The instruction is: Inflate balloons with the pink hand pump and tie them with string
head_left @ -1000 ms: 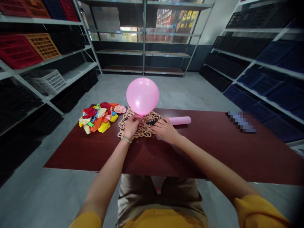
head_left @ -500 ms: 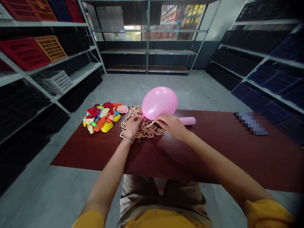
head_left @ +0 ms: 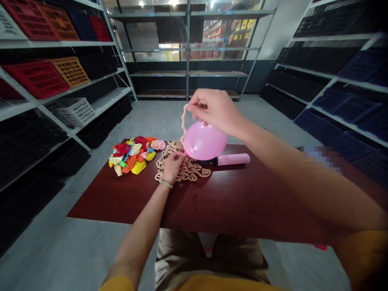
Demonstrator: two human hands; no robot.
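Through the head camera I take the heap of beige cord (head_left: 197, 173) as my landmark; it lies in loose loops on the dark red table (head_left: 121, 202). Over the heap I have the inflated pink balloon (head_left: 206, 141), its neck pointing down and left, and the left hand (head_left: 173, 167) grips it there, thumb and fingertips closed on the neck. A pale green band (head_left: 166, 184) circles that wrist. The right hand (head_left: 216, 109) is high above the heap, in front of the balloon's top as I see it, pinching a raised strand (head_left: 183, 123) of the cord between thumb and fingers. The strand drops along the balloon's left side toward the neck; I cannot tell whether it passes around it, nor whether the right hand's lower fingers touch the balloon.

Just right of the heap I see a pink tube (head_left: 233, 159) lying flat, its black end (head_left: 212, 161) toward the cord. Left of the heap, close by, sits a pile of limp balloons (head_left: 131, 155) in red, yellow, orange, green and blue, with pale pink (head_left: 158, 144) ones on the side nearest the cord. Beyond the heap, across the floor, I see a metal shelf rack (head_left: 218, 74).
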